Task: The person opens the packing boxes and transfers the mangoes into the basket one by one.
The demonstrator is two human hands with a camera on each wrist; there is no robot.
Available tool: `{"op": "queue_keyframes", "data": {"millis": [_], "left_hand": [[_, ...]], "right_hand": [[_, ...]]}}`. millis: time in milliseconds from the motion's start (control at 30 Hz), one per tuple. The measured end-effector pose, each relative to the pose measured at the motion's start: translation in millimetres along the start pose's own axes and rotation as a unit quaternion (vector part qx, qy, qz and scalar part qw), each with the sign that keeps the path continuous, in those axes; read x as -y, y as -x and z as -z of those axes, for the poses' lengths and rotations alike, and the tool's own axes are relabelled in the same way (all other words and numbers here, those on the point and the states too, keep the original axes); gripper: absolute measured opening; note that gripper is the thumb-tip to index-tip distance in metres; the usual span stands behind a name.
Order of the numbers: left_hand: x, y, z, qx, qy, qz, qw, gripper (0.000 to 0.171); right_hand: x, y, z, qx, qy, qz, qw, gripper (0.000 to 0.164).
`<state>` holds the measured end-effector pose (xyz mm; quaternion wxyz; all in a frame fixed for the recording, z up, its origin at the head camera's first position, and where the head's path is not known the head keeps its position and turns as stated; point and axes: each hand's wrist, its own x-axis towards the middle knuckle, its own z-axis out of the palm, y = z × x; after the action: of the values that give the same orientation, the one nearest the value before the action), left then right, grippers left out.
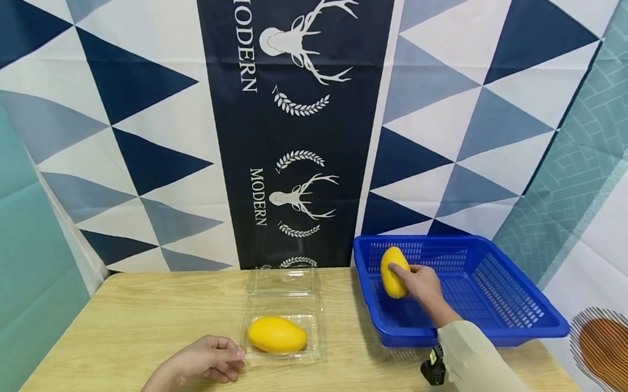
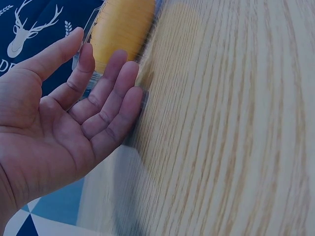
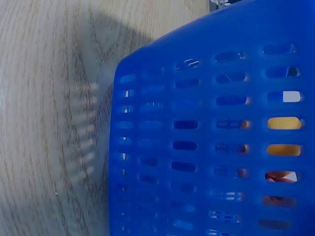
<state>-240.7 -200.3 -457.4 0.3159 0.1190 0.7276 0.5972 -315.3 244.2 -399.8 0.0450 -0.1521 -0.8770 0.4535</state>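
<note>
My right hand grips a yellow mango inside the left part of a blue plastic basket, thumb across its near side. In the right wrist view the basket wall fills most of the picture, and yellow shows through its slots. A second mango lies on its side in a clear hinged plastic box, whose lid is folded back toward the wall. Beside the box's left edge is my left hand, fingertips right at the rim. Its fingers are loosely bent, palm showing in the left wrist view.
The wooden table ends at a patterned wall covering with deer heads and triangles. A teal sheet hangs at the left. The basket stands near the table's right edge. A small black device sits at the right wrist.
</note>
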Motion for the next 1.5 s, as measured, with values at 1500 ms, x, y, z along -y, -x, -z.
{"op": "queue_keyframes", "data": {"millis": [1500], "left_hand": [[2.3, 0.2, 0.9, 0.007, 0.004, -0.013, 0.9999, 0.037]], "right_hand": [[-12.8, -6.4, 0.9, 0.075, 0.079, -0.046, 0.993, 0.060]]}}
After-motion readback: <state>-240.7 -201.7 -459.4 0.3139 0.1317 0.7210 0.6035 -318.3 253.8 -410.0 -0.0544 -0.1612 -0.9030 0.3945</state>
